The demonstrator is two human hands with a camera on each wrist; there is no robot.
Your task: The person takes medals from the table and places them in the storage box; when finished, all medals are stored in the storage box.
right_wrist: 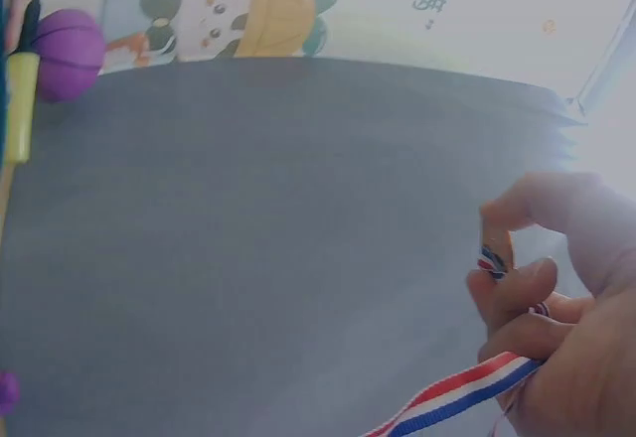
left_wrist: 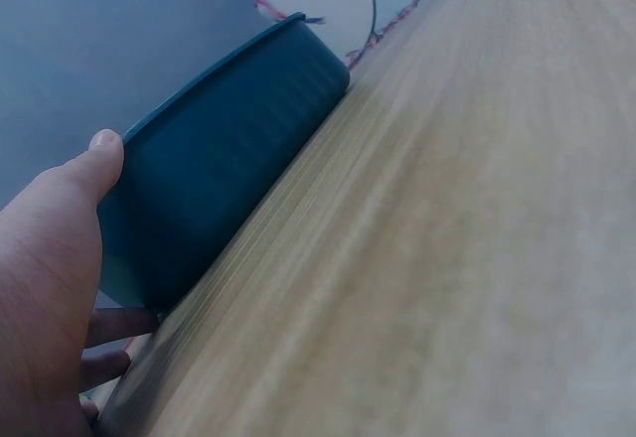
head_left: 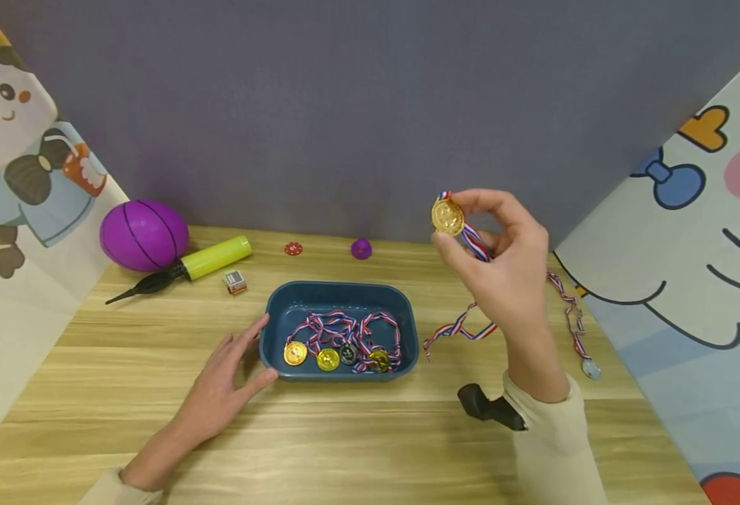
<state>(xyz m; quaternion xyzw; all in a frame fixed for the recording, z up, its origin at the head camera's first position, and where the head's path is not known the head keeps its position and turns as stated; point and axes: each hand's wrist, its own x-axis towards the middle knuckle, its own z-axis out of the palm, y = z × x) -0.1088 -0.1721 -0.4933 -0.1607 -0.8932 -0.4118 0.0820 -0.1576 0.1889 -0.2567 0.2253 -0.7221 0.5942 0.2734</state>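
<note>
Right hand [head_left: 502,270]: raised, pinching gold medal [head_left: 448,216], striped ribbon [head_left: 464,326] trailing to table. Left hand [head_left: 231,382]: fingers relaxed, resting against blue tray [head_left: 338,294] containing medals [head_left: 328,358].

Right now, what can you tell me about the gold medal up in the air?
The gold medal is a round, shiny disc with a raised pattern, looking like plastic or metal. A red, white and blue ribbon runs from its top, through the fingers, and trails down to the wooden table. The right hand pinches it by the edges, face toward the camera, above and right of the blue tray.
</note>
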